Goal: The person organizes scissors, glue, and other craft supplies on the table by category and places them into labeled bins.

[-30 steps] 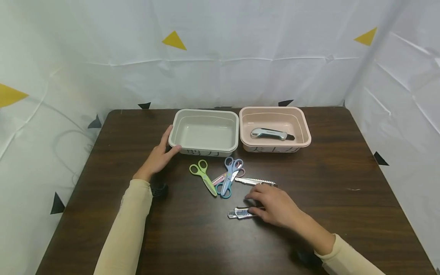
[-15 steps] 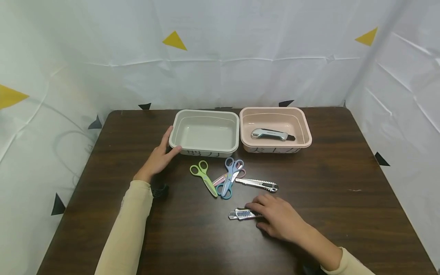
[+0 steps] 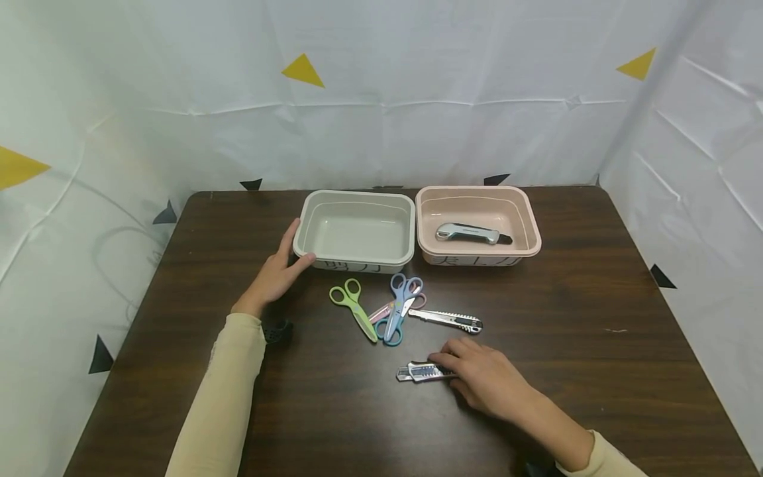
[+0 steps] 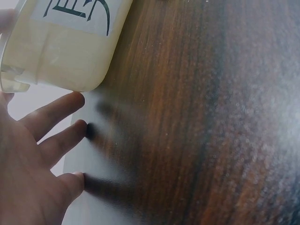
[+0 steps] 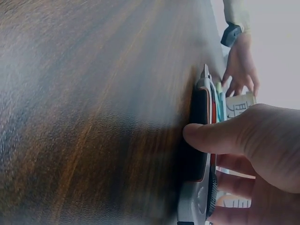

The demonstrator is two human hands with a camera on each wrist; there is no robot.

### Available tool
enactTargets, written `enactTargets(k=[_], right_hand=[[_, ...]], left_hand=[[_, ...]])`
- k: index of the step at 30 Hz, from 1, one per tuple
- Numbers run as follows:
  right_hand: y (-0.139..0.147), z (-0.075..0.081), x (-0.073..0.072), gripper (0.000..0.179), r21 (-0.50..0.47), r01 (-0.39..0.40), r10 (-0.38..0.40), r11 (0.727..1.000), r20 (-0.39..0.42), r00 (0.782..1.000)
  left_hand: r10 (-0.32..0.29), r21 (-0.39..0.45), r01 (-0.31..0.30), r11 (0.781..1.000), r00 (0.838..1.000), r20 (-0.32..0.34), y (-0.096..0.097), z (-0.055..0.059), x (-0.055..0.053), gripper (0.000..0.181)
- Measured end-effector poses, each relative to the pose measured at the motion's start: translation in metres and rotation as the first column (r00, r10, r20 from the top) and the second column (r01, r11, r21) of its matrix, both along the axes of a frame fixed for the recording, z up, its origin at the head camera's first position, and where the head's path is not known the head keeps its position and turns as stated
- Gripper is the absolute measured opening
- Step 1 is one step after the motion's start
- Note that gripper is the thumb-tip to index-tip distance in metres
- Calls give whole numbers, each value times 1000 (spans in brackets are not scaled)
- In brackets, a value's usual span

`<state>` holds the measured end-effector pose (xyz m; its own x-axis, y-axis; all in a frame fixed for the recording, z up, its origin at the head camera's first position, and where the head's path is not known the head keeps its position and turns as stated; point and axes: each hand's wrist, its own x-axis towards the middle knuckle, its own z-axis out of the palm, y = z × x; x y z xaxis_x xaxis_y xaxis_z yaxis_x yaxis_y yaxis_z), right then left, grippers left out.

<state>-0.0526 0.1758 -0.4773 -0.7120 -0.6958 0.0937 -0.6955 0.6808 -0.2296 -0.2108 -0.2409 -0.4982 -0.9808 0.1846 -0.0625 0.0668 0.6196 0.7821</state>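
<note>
With its fingers spread, my left hand [image 3: 273, 278] rests against the left front corner of the grey-green bin [image 3: 298, 244]; in the left wrist view, fingertips [image 4: 75, 99] touch it from below. My right hand [image 3: 485, 379] pinches a silver utility knife [image 3: 424, 371] lying on the table, thumb on one side and fingers on the other, as the right wrist view shows. The knife's rear end is hidden under the hand in the head view. Just beyond it lies a second snap-off knife [image 3: 444, 318], untouched.
Green scissors [image 3: 357, 313] lie left of a pile of blue scissors [image 3: 396, 311] and pink scissors [image 3: 380, 313], with teal handles partly covered. A pink bin [image 3: 479, 254] stands right of the grey-green one, holding a grey-blue utility knife [image 3: 467, 232]. White sheeting [image 3: 381, 146] surrounds the table.
My right hand has shifted slightly right and toward me, uncovering the second knife's end, and now pinches the nearer knife. The left hand stays at the bin.
</note>
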Motion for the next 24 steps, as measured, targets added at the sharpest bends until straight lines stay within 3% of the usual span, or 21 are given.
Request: enactTargets(k=[10, 20, 24], right_hand=[[-1, 2, 2, 45, 12, -34, 35, 999, -39, 999], [-3, 9, 10, 44, 40, -80, 78, 996, 38, 996], [-1, 18, 6, 43, 5, -92, 92, 996, 23, 995]], left_hand=[[-3, 0, 3, 1000, 1000, -8, 0, 0, 0, 80], [-3, 1, 3, 1000, 1000, -3, -2, -2, -2, 82], [-2, -1, 2, 1000, 1000, 4, -2, -1, -1, 81]])
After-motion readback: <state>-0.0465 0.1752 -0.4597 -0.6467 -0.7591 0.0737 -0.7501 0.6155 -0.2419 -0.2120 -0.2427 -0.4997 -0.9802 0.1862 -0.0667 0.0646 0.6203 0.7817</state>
